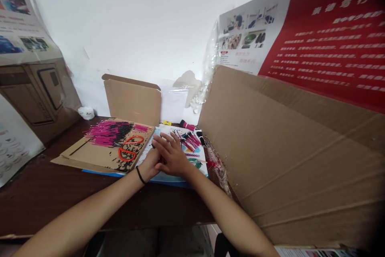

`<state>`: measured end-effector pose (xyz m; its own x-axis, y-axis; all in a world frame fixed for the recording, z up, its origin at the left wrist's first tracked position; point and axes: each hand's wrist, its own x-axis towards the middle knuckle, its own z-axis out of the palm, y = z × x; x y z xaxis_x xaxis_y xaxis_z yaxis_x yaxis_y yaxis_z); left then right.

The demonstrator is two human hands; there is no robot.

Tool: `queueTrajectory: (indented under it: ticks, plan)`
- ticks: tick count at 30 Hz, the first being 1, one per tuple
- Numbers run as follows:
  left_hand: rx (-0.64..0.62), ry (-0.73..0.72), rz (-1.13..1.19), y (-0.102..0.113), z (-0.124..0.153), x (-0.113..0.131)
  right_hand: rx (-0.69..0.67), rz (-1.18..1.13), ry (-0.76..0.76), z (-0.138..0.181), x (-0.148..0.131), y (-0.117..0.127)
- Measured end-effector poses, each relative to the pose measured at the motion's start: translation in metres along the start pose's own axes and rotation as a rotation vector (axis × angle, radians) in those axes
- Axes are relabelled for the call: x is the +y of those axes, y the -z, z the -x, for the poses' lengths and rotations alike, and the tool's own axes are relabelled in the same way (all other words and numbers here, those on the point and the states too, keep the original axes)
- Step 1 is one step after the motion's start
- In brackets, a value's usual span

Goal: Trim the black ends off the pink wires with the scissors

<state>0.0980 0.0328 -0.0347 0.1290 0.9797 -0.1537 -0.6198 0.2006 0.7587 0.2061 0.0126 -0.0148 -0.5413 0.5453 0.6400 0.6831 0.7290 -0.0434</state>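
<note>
My right hand lies flat with its fingers stretched out over a printed sheet on the dark table. My left hand, a black band on its wrist, sits just under and beside the right one; its fingers are hidden. A small bunch of pink and black wires lies just beyond my right fingers. Left of the hands, a flattened cardboard sheet carries a big pile of pink and black wires and red-handled scissors.
A large cardboard panel leans at the right, with a red poster behind it. An open cardboard flap stands at the back against the white wall. The brown table has a cabinet and posters at its left.
</note>
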Motion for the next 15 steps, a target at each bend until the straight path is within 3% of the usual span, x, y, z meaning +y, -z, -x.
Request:
queueTrajectory:
  ticks: [1,3,4,6,8,9,15]
  plan:
    - [-0.001,0.052,0.026,-0.002,0.002,0.005,0.025,-0.007,-0.059,0.000,0.008,0.005]
    - [-0.005,0.134,0.078,-0.006,0.005,0.013,0.096,0.047,-0.427,0.001,0.027,0.016]
    - [-0.005,0.161,0.106,-0.007,0.006,0.016,0.062,0.101,-0.617,0.003,0.036,0.022]
    - [0.002,0.205,0.151,-0.009,0.007,0.019,-0.153,0.205,-0.854,0.009,0.053,0.029]
    - [0.024,0.210,0.158,-0.008,0.006,0.020,-0.377,0.254,-0.916,0.015,0.062,0.031]
    - [0.042,0.205,0.154,-0.007,0.004,0.019,-0.420,0.259,-0.924,0.017,0.063,0.030]
    - [0.128,0.190,0.153,-0.002,-0.005,0.020,-0.425,0.202,-0.983,0.017,0.060,0.018]
